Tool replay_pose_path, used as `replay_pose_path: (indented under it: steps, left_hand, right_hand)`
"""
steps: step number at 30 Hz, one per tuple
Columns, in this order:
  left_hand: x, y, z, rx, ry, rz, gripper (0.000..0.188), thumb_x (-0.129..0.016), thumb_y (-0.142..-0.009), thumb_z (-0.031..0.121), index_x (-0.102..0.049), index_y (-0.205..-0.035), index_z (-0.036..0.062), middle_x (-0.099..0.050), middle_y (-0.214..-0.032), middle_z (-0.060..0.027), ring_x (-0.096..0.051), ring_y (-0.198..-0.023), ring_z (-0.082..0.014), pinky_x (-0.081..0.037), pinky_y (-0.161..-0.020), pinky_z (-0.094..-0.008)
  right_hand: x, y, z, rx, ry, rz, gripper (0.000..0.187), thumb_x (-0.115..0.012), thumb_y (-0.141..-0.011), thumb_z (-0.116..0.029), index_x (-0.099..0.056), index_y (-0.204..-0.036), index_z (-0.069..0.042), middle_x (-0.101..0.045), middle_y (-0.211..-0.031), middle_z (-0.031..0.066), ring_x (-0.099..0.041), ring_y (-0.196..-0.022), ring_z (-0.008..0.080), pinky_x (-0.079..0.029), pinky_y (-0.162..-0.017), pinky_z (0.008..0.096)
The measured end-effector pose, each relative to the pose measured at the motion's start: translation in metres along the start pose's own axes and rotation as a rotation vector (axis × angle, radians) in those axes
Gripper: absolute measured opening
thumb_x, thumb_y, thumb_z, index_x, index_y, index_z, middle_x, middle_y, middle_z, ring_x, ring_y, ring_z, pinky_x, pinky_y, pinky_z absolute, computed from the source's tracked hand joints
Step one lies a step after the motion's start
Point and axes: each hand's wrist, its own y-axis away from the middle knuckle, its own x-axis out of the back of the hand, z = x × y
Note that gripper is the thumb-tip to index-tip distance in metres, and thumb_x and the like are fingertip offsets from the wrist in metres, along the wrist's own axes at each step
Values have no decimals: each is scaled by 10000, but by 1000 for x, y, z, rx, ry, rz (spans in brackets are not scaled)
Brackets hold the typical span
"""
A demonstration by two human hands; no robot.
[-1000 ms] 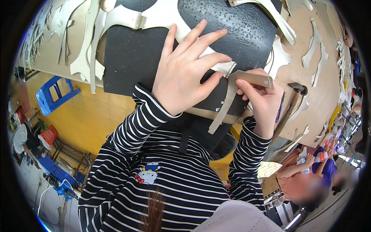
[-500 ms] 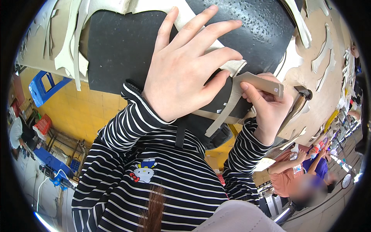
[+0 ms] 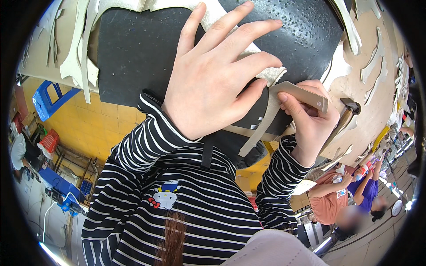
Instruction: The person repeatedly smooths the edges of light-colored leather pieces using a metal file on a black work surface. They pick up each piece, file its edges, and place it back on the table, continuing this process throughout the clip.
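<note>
My left hand (image 3: pixel 213 84) lies with its fingers spread over a cream leather-like piece (image 3: pixel 212 17) on a black mat (image 3: pixel 137 53). The piece has a ribbed fabric-like side and a toothed edge near my left thumb. Between thumb and fingers, my right hand (image 3: pixel 313 119) pinches a bent beige-grey strip (image 3: pixel 262 126) just right of that edge. One end of the strip curves down toward my body, and the other end sticks out above my right fingers. Whether the strip is joined to the cream piece I cannot tell.
A hammer (image 3: pixel 349 106) with a wooden handle lies right of my right hand. Pale cut pieces (image 3: pixel 79 73) hang over the table edge at left, and others lie at right. A blue stool (image 3: pixel 49 99) stands on the yellow floor. People (image 3: pixel 330 195) are at lower right.
Both hands and the strip have shifted very slightly to the right in view, and the mat slightly to the left. The hold on the strip looks the same.
</note>
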Motion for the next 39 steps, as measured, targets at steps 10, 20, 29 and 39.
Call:
replay_pose_path:
  steps: [10,20,29,39]
  left_hand:
    - [-2,2,-2,-24,-29,38,172,-711,-816,193,-730,-987,201,-566,-1414,21,-417,-1418,-251,-167,-1199,-572]
    - [-3,4,-4,-37,-43,60,166,-711,-817,192,-730,-982,200,-568,-1410,21,-420,-1414,-250,-168,-1199,-569]
    - [-5,0,-7,-64,-68,108,162,-711,-818,192,-730,-978,200,-570,-1406,22,-422,-1411,-248,-168,-1199,-566]
    - [13,-4,10,89,-49,-106,252,-771,-779,218,-761,-1028,254,-548,-1468,32,-373,-1456,-271,-113,-1209,-585]
  right_hand:
    - [-2,0,-1,-1,-9,1,160,-810,-775,77,-714,-901,60,-655,-912,58,-616,-695,48,-462,-573,157]
    - [-6,2,-1,-2,-12,36,152,-809,-782,72,-711,-897,61,-653,-911,58,-605,-684,45,-454,-567,158]
    - [-8,4,-1,7,46,53,165,-819,-784,52,-714,-912,57,-645,-910,46,-584,-664,29,-441,-557,158]
    - [-9,4,-1,15,38,49,158,-814,-792,51,-717,-917,51,-650,-912,50,-586,-661,33,-446,-559,163]
